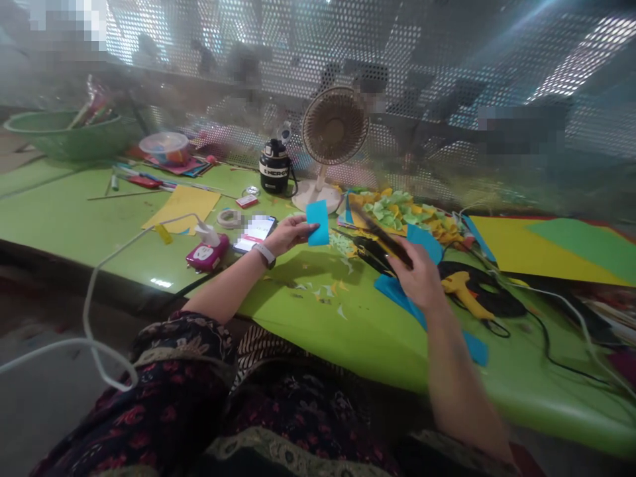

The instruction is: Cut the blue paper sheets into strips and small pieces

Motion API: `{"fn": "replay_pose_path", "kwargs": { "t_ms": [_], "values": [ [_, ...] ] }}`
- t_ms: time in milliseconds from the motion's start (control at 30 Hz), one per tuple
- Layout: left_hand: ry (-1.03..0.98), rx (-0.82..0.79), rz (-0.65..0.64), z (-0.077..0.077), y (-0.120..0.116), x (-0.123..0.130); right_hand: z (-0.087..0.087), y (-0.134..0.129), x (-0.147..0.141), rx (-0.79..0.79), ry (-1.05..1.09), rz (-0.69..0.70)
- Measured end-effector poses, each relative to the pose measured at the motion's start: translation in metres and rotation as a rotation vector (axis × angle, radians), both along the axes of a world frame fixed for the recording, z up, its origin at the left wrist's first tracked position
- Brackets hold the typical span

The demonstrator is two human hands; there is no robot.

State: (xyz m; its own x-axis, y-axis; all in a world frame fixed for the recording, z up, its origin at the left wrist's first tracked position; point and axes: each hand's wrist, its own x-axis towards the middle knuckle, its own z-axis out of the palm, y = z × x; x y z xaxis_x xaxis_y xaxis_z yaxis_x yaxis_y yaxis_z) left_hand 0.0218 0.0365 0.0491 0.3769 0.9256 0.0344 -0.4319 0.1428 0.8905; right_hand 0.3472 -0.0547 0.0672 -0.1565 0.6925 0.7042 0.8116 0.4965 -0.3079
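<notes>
Left hand point(291, 235): was clamped on blue card point(318, 223).
Right hand point(420, 281): was clamped on black scissors point(380, 233).
Nearby: yellow glue gun point(462, 293) lay beside right hand.

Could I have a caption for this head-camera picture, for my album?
The left hand holds a blue paper piece, the right hand black scissors, over a green table strewn with paper scraps.

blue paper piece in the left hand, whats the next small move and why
Probably bring the scissors in the right hand up to the blue piece and trim it. The left hand holds the piece up clear of the table, the blades point roughly its way, and paper scraps lie close by, which suggests cutting is the work here.
</notes>
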Motion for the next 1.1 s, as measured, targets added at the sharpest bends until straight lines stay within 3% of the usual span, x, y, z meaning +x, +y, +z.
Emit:
{"fn": "replay_pose_path", "kwargs": {
  "t_ms": [100, 333, 1100],
  "values": [
    [0.005, 0.003, 0.016, 0.001, 0.0, -0.002, 0.001, 0.0, 0.001, -0.114, -0.075, 0.072],
    [0.024, 0.0, 0.028, 0.003, 0.0, -0.003, 0.014, -0.008, 0.011, -0.2, -0.069, 0.085],
    [0.075, 0.013, 0.011, 0.002, -0.007, 0.004, -0.009, 0.003, 0.007, -0.22, -0.121, 0.118]
  ]
}}
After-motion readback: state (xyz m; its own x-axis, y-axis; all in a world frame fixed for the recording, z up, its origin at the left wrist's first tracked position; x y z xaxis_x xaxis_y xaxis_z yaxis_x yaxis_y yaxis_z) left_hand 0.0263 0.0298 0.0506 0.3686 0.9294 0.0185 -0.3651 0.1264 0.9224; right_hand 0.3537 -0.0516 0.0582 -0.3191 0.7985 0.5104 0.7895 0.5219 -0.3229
